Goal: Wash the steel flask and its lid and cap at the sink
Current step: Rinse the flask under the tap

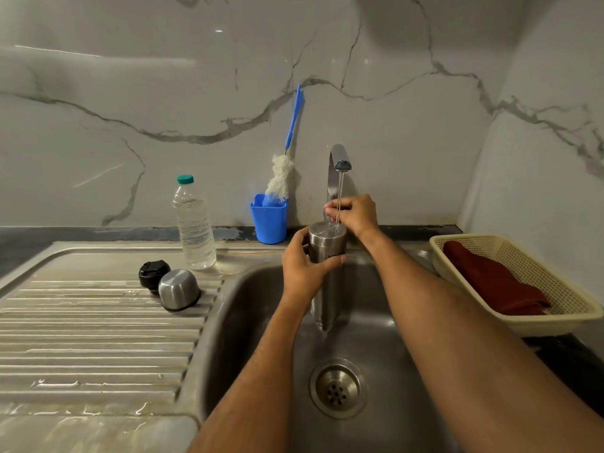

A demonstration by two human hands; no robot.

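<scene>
1. I saw the left hand with its grip wrapped around the body of the steel flask, which it held over the sink, a little tilted, with its upper end under the tap.
2. The right hand was at the 12 o'clock side of the flask, up by the tap, with the fingers curled. I could not tell if this grip held the tap lever or only rested near the flask top.
3. A thin stream of water ran from the tap onto the top end of the flask.
4. The black lid and the steel cap lay touching each other on the draining board, at about 9 o'clock from the flask. They looked untouched, so I judged they were not yet washed.
5. The bottle brush stood in the blue cup on the counter, at about 10 o'clock from the flask, and no foam was visible, so I judged the task was at an early step: rinsing the flask. Scrubbing, and the lid and cap, seemed left.
6. Hard to make out: whether the upper end of the flask was its open mouth or its base, and whether water entered it. Its lower end blended into the sink wall.
</scene>
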